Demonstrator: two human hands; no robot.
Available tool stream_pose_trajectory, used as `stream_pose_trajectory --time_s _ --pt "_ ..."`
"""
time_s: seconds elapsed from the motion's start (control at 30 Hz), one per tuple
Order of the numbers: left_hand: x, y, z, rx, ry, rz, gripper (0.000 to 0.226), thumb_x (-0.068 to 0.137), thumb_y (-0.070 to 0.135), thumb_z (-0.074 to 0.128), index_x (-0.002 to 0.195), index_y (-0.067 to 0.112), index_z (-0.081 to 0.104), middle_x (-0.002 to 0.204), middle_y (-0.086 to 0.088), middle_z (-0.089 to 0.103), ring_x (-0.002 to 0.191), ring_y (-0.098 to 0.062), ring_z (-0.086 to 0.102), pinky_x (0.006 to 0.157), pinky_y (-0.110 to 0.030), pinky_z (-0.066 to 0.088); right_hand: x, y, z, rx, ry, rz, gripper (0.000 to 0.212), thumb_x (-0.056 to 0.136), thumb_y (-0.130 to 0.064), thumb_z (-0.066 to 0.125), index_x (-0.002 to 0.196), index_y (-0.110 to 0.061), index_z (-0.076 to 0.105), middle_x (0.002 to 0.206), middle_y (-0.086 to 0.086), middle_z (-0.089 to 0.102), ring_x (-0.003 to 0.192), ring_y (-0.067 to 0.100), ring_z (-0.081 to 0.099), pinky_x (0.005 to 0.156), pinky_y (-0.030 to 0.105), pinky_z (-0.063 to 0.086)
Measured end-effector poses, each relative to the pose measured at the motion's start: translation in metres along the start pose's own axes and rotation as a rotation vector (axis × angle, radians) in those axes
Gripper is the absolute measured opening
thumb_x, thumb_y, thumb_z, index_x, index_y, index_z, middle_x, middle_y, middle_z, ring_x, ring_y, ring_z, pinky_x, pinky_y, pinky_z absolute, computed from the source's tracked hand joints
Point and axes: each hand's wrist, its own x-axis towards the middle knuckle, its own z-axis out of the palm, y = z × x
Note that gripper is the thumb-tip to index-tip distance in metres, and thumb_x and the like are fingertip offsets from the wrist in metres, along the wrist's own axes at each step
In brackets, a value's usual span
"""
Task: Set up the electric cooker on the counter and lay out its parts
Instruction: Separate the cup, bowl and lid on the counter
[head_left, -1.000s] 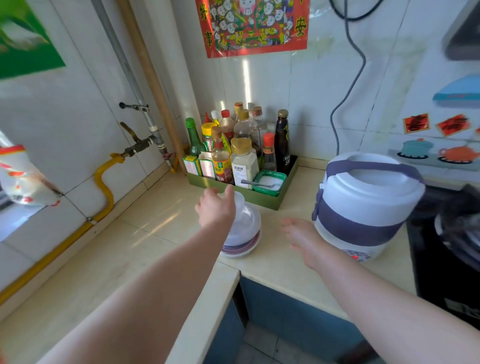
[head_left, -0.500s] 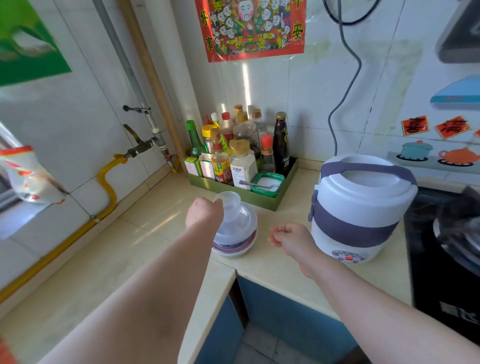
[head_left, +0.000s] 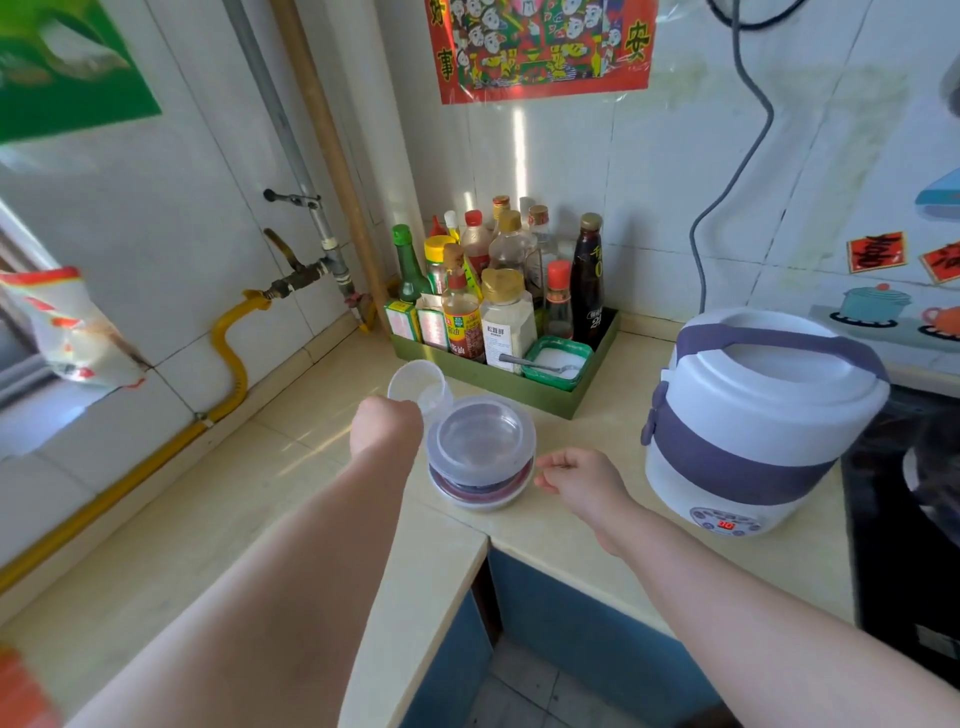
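The white and purple electric cooker stands on the counter at the right, lid and handle on, a red display lit at its base. A round container with a clear lid sits near the counter's inner corner. My left hand is shut on a small clear plastic cup, held tilted just left of and above that container. My right hand hovers over the counter right of the container, fingers loosely curled, holding nothing.
A green tray of several sauce bottles and a small green dish with a spoon stands against the back wall. A black stove lies right of the cooker. A yellow gas pipe runs along the left wall. A grey cable hangs behind.
My left hand lifted the clear cup off the container's lid and carried it left. My right hand drew back from the cooker toward the container and curled its fingers.
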Motion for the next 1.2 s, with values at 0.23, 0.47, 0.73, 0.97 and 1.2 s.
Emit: stream_pose_trajectory --time_s 0.23,0.47,0.73,0.97,1.2 --pt "0.018 -0.057 -0.046 0.018 0.034 -0.151 0.026 0.081 0.005 0.052 0.104 -0.001 0.063 0.085 -0.014 0.062 0.072 -0.031 0.057 0.066 -0.03 0.048 -0.004 -0.012 0.031 -0.111 0.078 -0.114 0.023 0.091 -0.038 0.053 0.09 -0.02 0.067 0.086 -0.006 0.066 0.081 0.016 0.059 0.059 0.026 0.039" --pt "0.027 -0.112 -0.054 -0.079 0.011 -0.341 0.03 0.088 0.001 0.043 0.059 0.0 0.049 0.068 -0.009 0.064 0.052 -0.02 0.045 0.061 -0.024 0.04 0.0 -0.019 0.058 -0.093 0.237 -0.121 0.02 0.093 -0.032 0.052 0.093 -0.019 0.068 0.09 -0.001 0.066 0.084 0.02 0.058 0.069 0.027 0.042" --pt "0.031 -0.144 -0.05 -0.064 -0.05 -0.395 0.031 0.09 0.003 0.042 0.06 0.002 0.049 0.066 -0.008 0.064 0.063 -0.024 0.051 0.067 -0.026 0.042 0.008 -0.009 0.073 -0.172 0.342 -0.082 0.041 0.085 -0.005 0.056 0.125 -0.017 0.058 0.129 0.008 0.059 0.117 0.029 0.056 0.092 0.044 0.051" --pt "0.021 -0.122 -0.055 0.327 0.12 -0.269 0.048 0.095 0.033 0.044 0.133 0.004 0.042 0.134 -0.016 0.049 0.126 -0.032 0.043 0.1 -0.041 0.04 0.006 -0.008 0.074 -0.117 0.375 -0.057 0.046 0.084 -0.007 0.057 0.128 -0.015 0.054 0.133 0.01 0.054 0.118 0.031 0.055 0.093 0.046 0.05" --pt "0.001 -0.057 -0.014 0.262 -0.159 0.42 0.079 0.082 0.047 0.069 0.146 0.021 0.032 0.148 -0.002 0.04 0.136 -0.022 0.033 0.102 -0.042 0.039 0.005 -0.006 0.057 -0.072 0.248 0.054 0.062 0.089 -0.008 0.053 0.147 -0.019 0.032 0.148 0.004 0.044 0.133 0.029 0.044 0.105 0.042 0.04"
